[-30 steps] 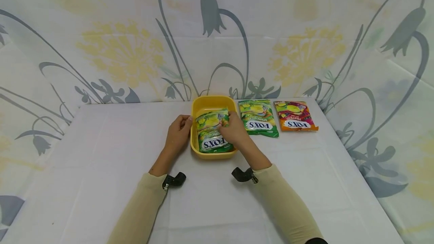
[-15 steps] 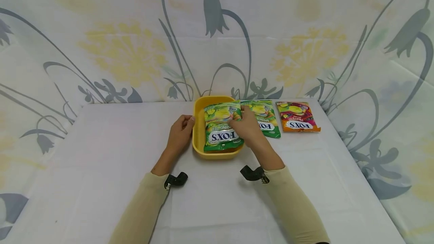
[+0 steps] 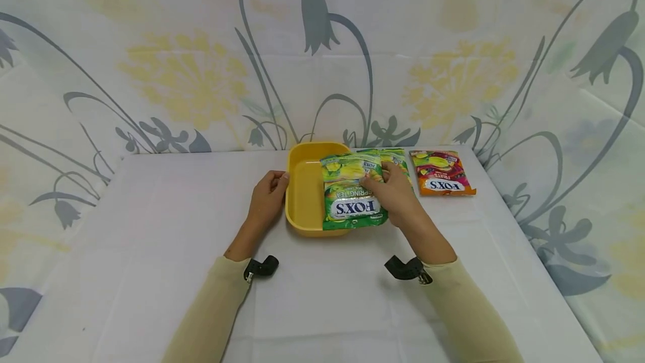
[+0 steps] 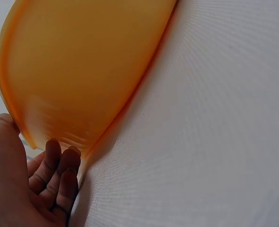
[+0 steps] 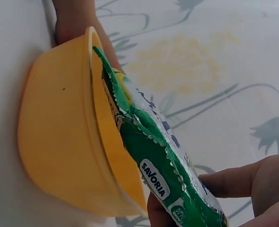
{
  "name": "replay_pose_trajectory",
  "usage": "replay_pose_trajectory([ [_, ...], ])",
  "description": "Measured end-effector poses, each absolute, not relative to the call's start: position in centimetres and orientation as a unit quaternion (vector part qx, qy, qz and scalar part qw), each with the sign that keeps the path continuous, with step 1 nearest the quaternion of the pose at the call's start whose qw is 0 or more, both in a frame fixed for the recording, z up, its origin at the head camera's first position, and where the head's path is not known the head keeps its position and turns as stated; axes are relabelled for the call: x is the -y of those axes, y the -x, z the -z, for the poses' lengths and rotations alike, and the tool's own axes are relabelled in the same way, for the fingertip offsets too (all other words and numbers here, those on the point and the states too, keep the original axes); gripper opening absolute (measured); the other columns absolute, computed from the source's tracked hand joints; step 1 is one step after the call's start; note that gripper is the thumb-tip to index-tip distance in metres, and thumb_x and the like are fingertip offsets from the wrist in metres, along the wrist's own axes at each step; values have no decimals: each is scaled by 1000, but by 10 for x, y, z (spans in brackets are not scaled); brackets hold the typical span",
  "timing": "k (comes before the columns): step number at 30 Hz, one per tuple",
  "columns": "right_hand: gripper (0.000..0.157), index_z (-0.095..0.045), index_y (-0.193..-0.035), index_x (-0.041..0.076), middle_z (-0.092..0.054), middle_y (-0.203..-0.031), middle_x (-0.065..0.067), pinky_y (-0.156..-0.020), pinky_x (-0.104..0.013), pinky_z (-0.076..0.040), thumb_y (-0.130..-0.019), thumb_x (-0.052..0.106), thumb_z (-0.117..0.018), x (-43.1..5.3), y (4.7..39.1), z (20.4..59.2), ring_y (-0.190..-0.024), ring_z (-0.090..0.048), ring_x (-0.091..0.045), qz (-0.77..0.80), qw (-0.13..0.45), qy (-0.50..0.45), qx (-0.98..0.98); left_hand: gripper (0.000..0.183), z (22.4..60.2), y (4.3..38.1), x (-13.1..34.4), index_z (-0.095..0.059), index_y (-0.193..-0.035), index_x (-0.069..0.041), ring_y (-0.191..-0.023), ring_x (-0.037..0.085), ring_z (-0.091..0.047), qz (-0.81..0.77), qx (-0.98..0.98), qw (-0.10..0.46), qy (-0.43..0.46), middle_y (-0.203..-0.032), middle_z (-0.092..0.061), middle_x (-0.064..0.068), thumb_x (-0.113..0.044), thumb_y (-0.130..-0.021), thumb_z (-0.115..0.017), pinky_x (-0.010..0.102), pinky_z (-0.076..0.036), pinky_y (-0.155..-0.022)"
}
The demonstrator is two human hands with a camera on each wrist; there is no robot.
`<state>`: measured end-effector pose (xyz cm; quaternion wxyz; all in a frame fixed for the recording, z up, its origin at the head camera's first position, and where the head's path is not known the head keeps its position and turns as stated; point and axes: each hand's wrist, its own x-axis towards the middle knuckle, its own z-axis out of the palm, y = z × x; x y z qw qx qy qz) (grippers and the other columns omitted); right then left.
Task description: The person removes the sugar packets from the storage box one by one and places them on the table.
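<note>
A green Fox's Spring Tea candy bag is pinched by my right hand, thumb on its front and fingers behind. The bag hangs over the right part of a yellow plastic tub, tilted above its rim in the right wrist view. My left hand grips the tub's left side; in the left wrist view its thumb lies at the rim and its curled fingers touch the outer wall. Behind the held bag lies a second green candy bag, mostly hidden.
A red and orange Fox's Fruits candy bag lies flat at the right on the white-covered table. Behind the table rises a floral-patterned cloth backdrop.
My right hand has lifted the green candy bag out of the tub and carried it to the right, now partly covering the second green bag. My left hand stays at the tub.
</note>
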<state>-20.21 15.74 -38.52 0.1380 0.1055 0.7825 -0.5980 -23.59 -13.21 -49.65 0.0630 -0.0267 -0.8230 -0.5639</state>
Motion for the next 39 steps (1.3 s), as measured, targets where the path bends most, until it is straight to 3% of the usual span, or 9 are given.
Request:
replay_pose_trajectory([
  [7, 87, -9, -171, 13, -39, -163, -20, -81, -29, -61, -106, 28, -65, -179, 193, 389, -110, -66, -28, 586, 144, -118, -789, 47, 498, 235, 131, -65, -132, -6, -88, 21, -64, 571, 819, 57, 22, -104, -74, 11, -46, -111, -52, 28, -50, -78],
  [13, 87, -6, -170, 8, -38, -161, -22, -82, -26, -60, -108, 26, -63, -199, 183, 393, -110, -66, -23, 593, 153, -107, -783, 46, 497, 235, 130, -65, -131, -6, -88, 21, -64, 573, 818, 57, 20, -104, -74, 11, -45, -111, -52, 28, -50, -78],
  [18, 82, -12, -168, 4, -46, -154, -24, -82, -31, -62, -108, 24, -63, -215, 180, 392, -98, -72, -16, 599, 163, -97, -778, 45, 497, 235, 130, -65, -130, -6, -89, 21, -65, 571, 818, 60, 22, -104, -75, 12, -44, -111, -52, 29, -50, -79],
  [27, 79, -14, -168, 6, -48, -152, -23, -82, -35, -63, -108, 21, -63, -239, 181, 395, -94, -74, -15, 600, 169, -86, -777, 45, 498, 236, 130, -65, -131, -6, -90, 22, -66, 571, 819, 58, 23, -105, -75, 11, -44, -111, -52, 29, -51, -80],
  [36, 86, -7, -167, -1, -55, -141, -23, -85, -37, -63, -105, 14, -65, -257, 181, 403, -95, -74, -16, 599, 206, -70, -770, 47, 498, 238, 131, -65, -131, -6, -92, 22, -67, 569, 820, 61, 26, -107, -76, 11, -46, -111, -52, 33, -52, -84],
  [39, 94, 2, -169, 2, -54, -143, -24, -87, -37, -62, -104, 11, -65, -261, 183, 407, -98, -73, -17, 598, 232, -67, -764, 47, 498, 237, 132, -65, -131, -6, -92, 23, -67, 569, 820, 59, 25, -107, -76, 11, -46, -111, -52, 34, -51, -84],
])
